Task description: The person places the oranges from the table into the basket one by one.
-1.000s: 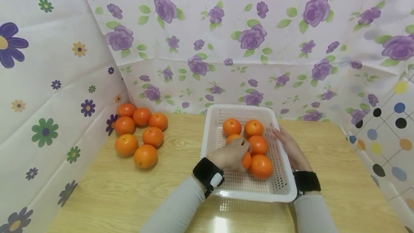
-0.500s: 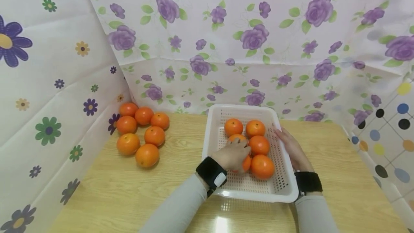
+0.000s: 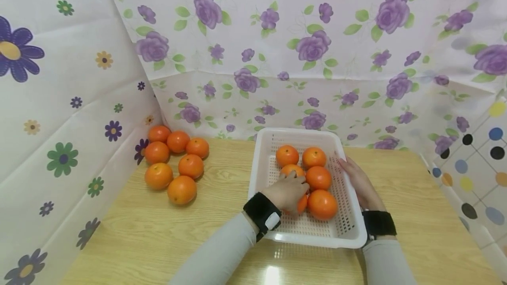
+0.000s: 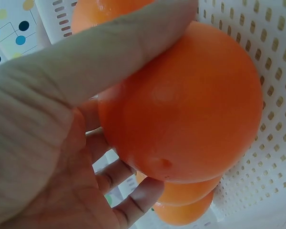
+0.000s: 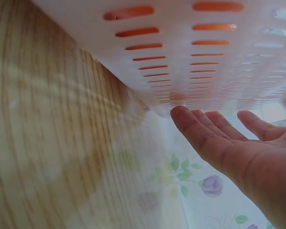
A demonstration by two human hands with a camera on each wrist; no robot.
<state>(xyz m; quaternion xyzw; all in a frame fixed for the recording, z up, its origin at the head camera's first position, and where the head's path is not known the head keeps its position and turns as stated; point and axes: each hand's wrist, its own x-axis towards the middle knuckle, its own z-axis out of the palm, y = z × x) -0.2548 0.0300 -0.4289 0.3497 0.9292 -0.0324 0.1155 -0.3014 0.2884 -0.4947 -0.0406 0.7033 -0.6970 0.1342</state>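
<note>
My left hand [image 3: 288, 192] reaches into a white plastic basket [image 3: 256, 153] and grips an orange [image 4: 190, 105] near its front left. In the left wrist view the thumb lies across the top of this fruit and the fingers curl round its far side. Several other oranges [image 3: 319, 178] lie in the basket in two rows, one orange [image 3: 293, 171] just beyond my fingers. On the basket's right side, my right hand [image 3: 362, 186] rests its fingers along the outer wall, fingertips at the rim. The right wrist view shows those fingers fairly straight against the slotted wall.
A group of loose oranges [image 3: 191, 166] lies on the wooden table [image 3: 222, 214] at the left, near the flowered cloth [image 3: 245, 47] at the back. A side sheet [image 3: 75, 144] bounds the left, a dotted sheet [image 3: 475, 170] the right.
The head view has shifted slightly, so everything sits a little further right in it. My left fingers spread slightly more over the gripped orange; my right hand stays on the basket's side.
</note>
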